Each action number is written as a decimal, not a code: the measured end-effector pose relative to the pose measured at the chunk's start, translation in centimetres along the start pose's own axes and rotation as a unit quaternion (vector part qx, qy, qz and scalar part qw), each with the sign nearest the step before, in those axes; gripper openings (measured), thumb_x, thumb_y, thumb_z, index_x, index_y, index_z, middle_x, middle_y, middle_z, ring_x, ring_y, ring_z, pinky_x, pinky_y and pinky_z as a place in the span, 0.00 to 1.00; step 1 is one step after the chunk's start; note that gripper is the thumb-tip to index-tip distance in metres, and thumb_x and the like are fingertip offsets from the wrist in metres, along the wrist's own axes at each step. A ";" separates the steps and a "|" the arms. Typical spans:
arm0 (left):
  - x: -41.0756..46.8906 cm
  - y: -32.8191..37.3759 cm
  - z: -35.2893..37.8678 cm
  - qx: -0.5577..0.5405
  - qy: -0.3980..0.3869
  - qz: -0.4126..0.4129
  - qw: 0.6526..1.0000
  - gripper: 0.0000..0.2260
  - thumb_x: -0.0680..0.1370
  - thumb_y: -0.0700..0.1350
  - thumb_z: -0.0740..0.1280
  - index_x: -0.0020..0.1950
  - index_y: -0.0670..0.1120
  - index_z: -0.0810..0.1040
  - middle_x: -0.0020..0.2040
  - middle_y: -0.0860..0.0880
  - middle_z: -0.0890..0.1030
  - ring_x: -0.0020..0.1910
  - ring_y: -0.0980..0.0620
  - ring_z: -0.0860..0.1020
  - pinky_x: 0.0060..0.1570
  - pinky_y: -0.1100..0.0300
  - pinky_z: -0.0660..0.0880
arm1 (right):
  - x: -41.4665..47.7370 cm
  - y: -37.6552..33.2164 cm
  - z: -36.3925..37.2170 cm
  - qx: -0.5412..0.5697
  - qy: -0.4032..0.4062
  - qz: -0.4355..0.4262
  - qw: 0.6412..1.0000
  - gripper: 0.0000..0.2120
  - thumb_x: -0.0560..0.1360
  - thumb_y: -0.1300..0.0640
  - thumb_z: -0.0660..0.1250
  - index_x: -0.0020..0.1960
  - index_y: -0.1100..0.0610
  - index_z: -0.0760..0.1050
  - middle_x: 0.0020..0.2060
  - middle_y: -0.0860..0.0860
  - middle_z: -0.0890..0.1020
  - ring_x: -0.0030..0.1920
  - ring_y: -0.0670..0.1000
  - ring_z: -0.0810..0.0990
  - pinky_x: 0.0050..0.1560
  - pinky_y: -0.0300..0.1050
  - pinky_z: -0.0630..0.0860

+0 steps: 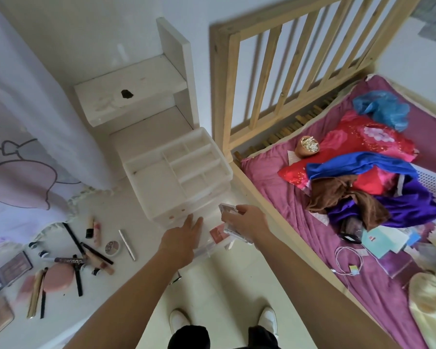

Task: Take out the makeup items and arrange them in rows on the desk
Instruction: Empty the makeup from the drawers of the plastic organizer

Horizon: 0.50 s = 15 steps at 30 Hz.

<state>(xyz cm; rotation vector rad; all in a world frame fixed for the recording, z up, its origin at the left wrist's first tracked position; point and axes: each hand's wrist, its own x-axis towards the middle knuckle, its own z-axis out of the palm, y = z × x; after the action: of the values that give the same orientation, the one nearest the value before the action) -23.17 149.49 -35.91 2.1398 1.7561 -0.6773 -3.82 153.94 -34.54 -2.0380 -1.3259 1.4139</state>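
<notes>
A white plastic organiser (176, 170) with divided top compartments stands on the white desk (141, 238), and its clear bottom drawer (212, 245) is pulled out. My right hand (244, 222) grips clear flat makeup cases (230, 221) above the drawer. A pink compact (218, 234) lies in the drawer. My left hand (184, 235) rests with straight fingers against the organiser's front. To the left on the desk lie lipsticks (95, 229), black pencils (73, 238), a round palette (112, 248), a silver tube (127, 244) and a pink puff (58, 277).
Eyeshadow palettes (13, 267) lie at the desk's left edge under a pale curtain (23, 147). A white shelf (134, 94) stands behind the organiser. A wooden bed (325, 172) with clothes, a cable and papers fills the right side.
</notes>
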 end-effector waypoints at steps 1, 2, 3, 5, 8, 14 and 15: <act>0.2 0.2 -0.1 -0.004 -0.006 -0.003 1.000 0.37 0.79 0.49 0.63 0.81 0.49 0.43 0.80 0.45 0.51 0.61 0.42 0.77 0.57 0.52 0.75 | -0.2 0.2 -0.1 0.008 0.002 0.000 1.000 0.15 0.62 0.45 0.74 0.44 0.52 0.81 0.41 0.49 0.84 0.44 0.51 0.84 0.50 0.50 0.82; 0.4 0.4 0.0 -0.006 -0.002 -0.002 1.000 0.36 0.79 0.50 0.63 0.81 0.50 0.45 0.78 0.43 0.56 0.59 0.42 0.78 0.56 0.51 0.76 | -0.3 0.4 -0.3 0.018 0.004 0.003 1.000 0.14 0.62 0.44 0.73 0.44 0.50 0.81 0.41 0.48 0.84 0.44 0.50 0.84 0.50 0.50 0.82; 0.6 0.6 0.0 -0.009 0.007 -0.001 1.000 0.34 0.79 0.51 0.62 0.80 0.51 0.48 0.74 0.43 0.62 0.56 0.42 0.79 0.53 0.51 0.77 | -0.4 0.6 -0.4 0.031 0.004 0.006 0.999 0.13 0.62 0.44 0.73 0.44 0.48 0.81 0.41 0.47 0.84 0.43 0.49 0.83 0.49 0.49 0.83; 1.0 1.0 0.5 -0.017 0.025 0.001 1.000 0.29 0.78 0.56 0.63 0.75 0.51 0.56 0.65 0.44 0.68 0.50 0.43 0.80 0.48 0.52 0.76 | -0.7 1.1 -0.9 0.060 0.005 0.011 0.998 0.16 0.61 0.43 0.74 0.47 0.47 0.81 0.43 0.45 0.84 0.44 0.47 0.83 0.46 0.46 0.82; 0.8 1.5 1.0 -0.032 0.067 0.012 0.997 0.28 0.74 0.59 0.66 0.69 0.52 0.62 0.60 0.46 0.70 0.45 0.44 0.81 0.43 0.53 0.77 | -1.2 1.6 -2.0 0.093 0.019 0.006 0.995 0.15 0.66 0.47 0.75 0.51 0.48 0.79 0.45 0.44 0.82 0.45 0.46 0.82 0.47 0.44 0.80; -3.2 0.2 2.1 -0.183 0.245 0.030 0.952 0.35 0.63 0.60 0.74 0.66 0.55 0.67 0.58 0.50 0.76 0.35 0.47 0.81 0.30 0.55 0.78 | -2.6 1.2 -2.8 0.156 0.043 -0.060 0.985 0.23 0.67 0.50 0.75 0.61 0.49 0.78 0.49 0.43 0.82 0.49 0.47 0.83 0.52 0.47 0.81; -3.8 -0.2 2.3 -0.201 0.274 0.025 0.940 0.35 0.63 0.61 0.74 0.67 0.55 0.68 0.58 0.51 0.76 0.34 0.49 0.80 0.29 0.57 0.78 | -2.9 1.1 -2.8 0.166 0.044 -0.081 0.982 0.25 0.66 0.50 0.75 0.62 0.49 0.78 0.51 0.44 0.83 0.49 0.47 0.83 0.51 0.46 0.81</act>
<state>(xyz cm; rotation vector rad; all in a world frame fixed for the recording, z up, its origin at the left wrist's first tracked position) -24.29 145.15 -35.85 2.1817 1.8700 0.3166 -1.12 151.58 -32.40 -1.7159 -1.1059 1.3517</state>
